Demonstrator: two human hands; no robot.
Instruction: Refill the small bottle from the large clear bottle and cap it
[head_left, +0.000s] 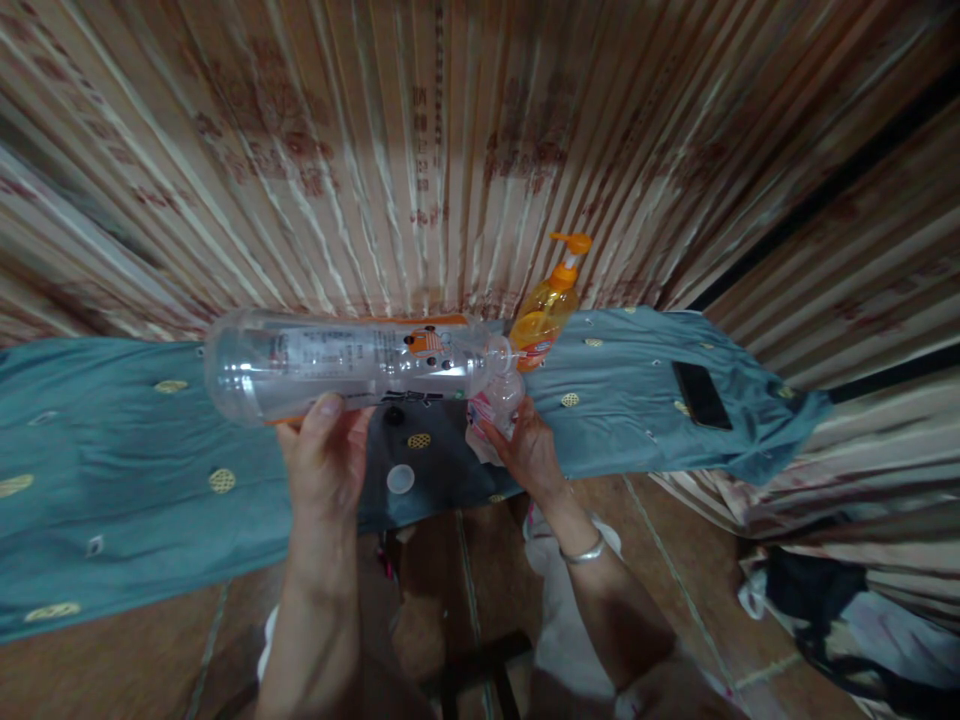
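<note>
My left hand (327,455) is wrapped round the underside of a large clear plastic bottle (322,360), thumb on its near side. The bottle lies on its side in the air, neck to the right, with a printed label and orange patches. In my right hand (531,445) is a smaller clear plastic bottle (504,395) with a pink label. The large bottle's neck is at the small bottle's top; whether the two mouths touch I cannot tell. Just behind them stands a yellow pump bottle (541,320) with an orange pump head.
A teal cloth (247,530) with pineapple prints covers the narrow table. On it are a round translucent cap (400,479), a small dark cap (393,416) and a black phone (701,394). A pleated curtain (360,150) hangs behind. Dark and pale fabric (817,590) lies at lower right.
</note>
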